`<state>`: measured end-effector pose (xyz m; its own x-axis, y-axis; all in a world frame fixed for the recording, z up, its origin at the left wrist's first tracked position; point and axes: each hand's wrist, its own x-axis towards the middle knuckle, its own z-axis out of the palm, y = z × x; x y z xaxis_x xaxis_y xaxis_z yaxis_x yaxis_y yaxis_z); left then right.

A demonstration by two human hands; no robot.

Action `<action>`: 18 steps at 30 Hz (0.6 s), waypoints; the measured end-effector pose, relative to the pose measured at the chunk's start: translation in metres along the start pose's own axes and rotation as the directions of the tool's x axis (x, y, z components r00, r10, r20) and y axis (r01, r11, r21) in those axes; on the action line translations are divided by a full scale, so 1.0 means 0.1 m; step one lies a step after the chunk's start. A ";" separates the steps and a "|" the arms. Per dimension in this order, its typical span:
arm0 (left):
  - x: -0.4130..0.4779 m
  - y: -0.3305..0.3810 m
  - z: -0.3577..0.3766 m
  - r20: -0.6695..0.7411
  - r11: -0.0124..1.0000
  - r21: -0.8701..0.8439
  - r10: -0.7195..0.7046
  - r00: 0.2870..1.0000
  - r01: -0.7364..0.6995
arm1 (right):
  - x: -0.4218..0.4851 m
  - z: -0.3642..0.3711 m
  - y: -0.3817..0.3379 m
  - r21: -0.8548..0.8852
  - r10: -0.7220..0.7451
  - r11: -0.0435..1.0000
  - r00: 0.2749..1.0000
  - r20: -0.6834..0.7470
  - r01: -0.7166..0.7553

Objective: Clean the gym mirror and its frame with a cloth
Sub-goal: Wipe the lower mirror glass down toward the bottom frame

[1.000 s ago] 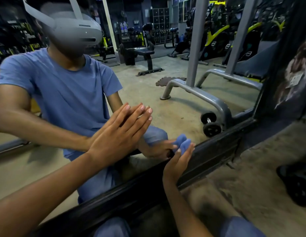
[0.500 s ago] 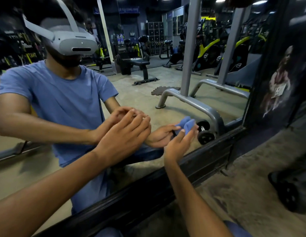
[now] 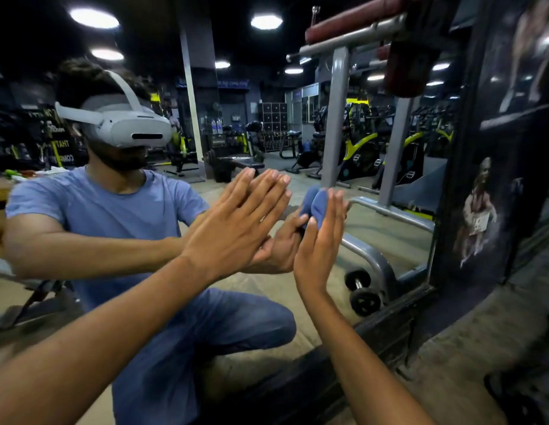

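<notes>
A large gym mirror [image 3: 297, 118] fills the view, set in a dark frame [image 3: 386, 317] along the bottom and right side. My left hand [image 3: 233, 228] lies flat on the glass with straight fingers. Just right of it, my right hand [image 3: 320, 243] presses a bunched blue cloth [image 3: 317, 200] against the glass with straight fingers. The mirror shows my own reflection, crouched in a blue shirt with a white headset.
A dark wall panel with a printed figure [image 3: 478, 216] stands right of the frame. The rough concrete floor [image 3: 451, 357] runs below the frame. A dark wheeled object [image 3: 524, 391] sits at the lower right. Reflected gym machines and a dumbbell [image 3: 363, 289] show in the glass.
My right hand has carried the cloth up the glass from near the bottom frame to about the height of my left hand. My view has tilted upward. My left hand stays flat on the mirror.
</notes>
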<state>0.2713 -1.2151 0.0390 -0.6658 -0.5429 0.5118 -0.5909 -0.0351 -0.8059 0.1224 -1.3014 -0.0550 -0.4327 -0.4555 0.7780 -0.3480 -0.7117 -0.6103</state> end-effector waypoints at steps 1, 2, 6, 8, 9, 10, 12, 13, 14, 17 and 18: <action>0.00 -0.01 0.00 0.002 1.000 -0.016 -0.002 1.000 0.002 | -0.06 -0.07 0.06 -0.014 -0.043 0.999 0.998 0.049 0.044; 0.00 -0.02 0.00 0.006 1.000 -0.026 -0.009 1.000 0.009 | -0.09 -0.15 0.16 -0.035 -0.053 0.998 0.997 0.063 0.055; 0.07 -0.09 -0.11 0.005 1.000 -0.014 0.020 1.000 -0.020 | 0.35 -0.20 0.27 -0.005 0.281 0.959 0.948 -0.151 -0.285; 0.18 -0.23 -0.20 -0.070 0.999 0.024 0.026 0.997 -0.025 | 0.68 -0.08 -0.03 0.014 0.257 0.966 0.956 -0.140 -0.257; 0.26 -0.34 -0.24 -0.096 0.999 0.034 0.005 0.995 -0.002 | 0.77 0.00 -0.22 0.006 0.144 0.990 0.984 -0.103 -0.144; 0.34 -0.45 -0.27 -0.095 0.999 0.036 -0.032 0.995 0.036 | 0.78 0.07 -0.39 0.004 0.001 1.000 0.999 -0.054 0.000; 0.42 -0.63 -0.28 -0.061 0.994 0.042 -0.100 0.993 0.102 | 0.64 0.14 -0.57 -0.011 -0.229 0.973 0.972 0.049 0.230; 0.42 -0.65 -0.26 -0.045 0.991 0.053 -0.120 0.992 0.122 | 0.54 0.13 -0.55 -0.025 -0.276 0.960 0.957 0.089 0.279; 0.42 -0.65 -0.24 -0.027 0.989 0.064 -0.129 0.991 0.130 | 0.48 0.09 -0.45 -0.038 -0.288 0.955 0.952 0.107 0.294; 0.41 -0.61 -0.21 -0.015 0.990 0.044 -0.132 0.991 0.132 | 0.60 0.01 -0.24 -0.028 -0.167 0.985 0.986 0.024 0.168; 0.41 -0.61 -0.21 -0.011 0.990 0.029 -0.136 0.991 0.137 | 0.75 0.04 -0.28 0.000 -0.071 0.997 0.997 -0.028 0.071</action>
<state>0.2709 -1.2172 0.1156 -0.5838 -0.5241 0.6201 -0.6630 -0.1331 -0.7367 0.1029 -1.3172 0.0210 -0.4300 -0.3890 0.8147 -0.3777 -0.7421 -0.5537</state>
